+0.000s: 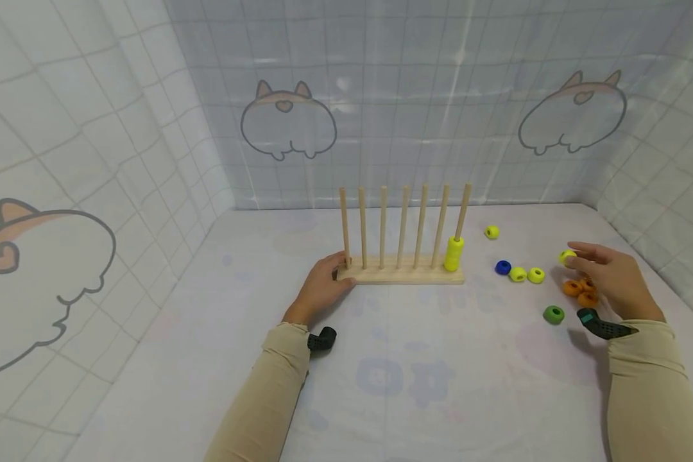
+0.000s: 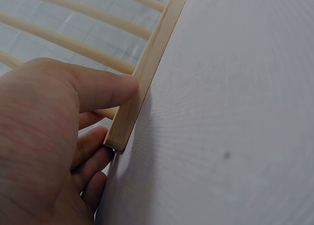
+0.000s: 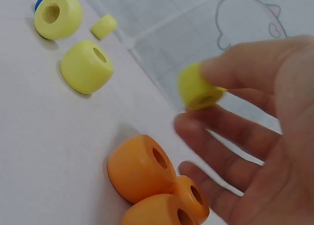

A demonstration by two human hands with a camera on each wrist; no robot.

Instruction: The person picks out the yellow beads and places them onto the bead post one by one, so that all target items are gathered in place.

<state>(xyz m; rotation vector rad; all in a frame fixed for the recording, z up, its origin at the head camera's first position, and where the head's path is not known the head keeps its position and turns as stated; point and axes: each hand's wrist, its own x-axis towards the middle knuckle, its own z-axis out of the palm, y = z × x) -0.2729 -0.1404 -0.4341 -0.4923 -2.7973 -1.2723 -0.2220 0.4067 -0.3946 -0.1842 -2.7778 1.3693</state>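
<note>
A wooden rack (image 1: pixel 401 278) with several upright pegs stands on the table. Yellow beads (image 1: pixel 453 255) are stacked on its rightmost peg; the other pegs are bare. My left hand (image 1: pixel 323 285) grips the left end of the base, thumb on the front face and fingers behind, as the left wrist view shows with the base (image 2: pixel 140 83). Off to the right, my right hand (image 1: pixel 615 276) pinches a yellow bead (image 3: pixel 196 85) between thumb and fingers, raised above the table. Below that hand sit orange beads (image 3: pixel 142 168) in a cluster.
Loose on the table between rack and right hand are two yellow beads (image 1: pixel 536 275) and a blue bead (image 1: pixel 503 267). Another yellow bead (image 1: pixel 492 231) lies farther back, a green bead (image 1: pixel 554 314) nearer. Tiled-pattern sheeting (image 1: pixel 381 115) rises behind the table.
</note>
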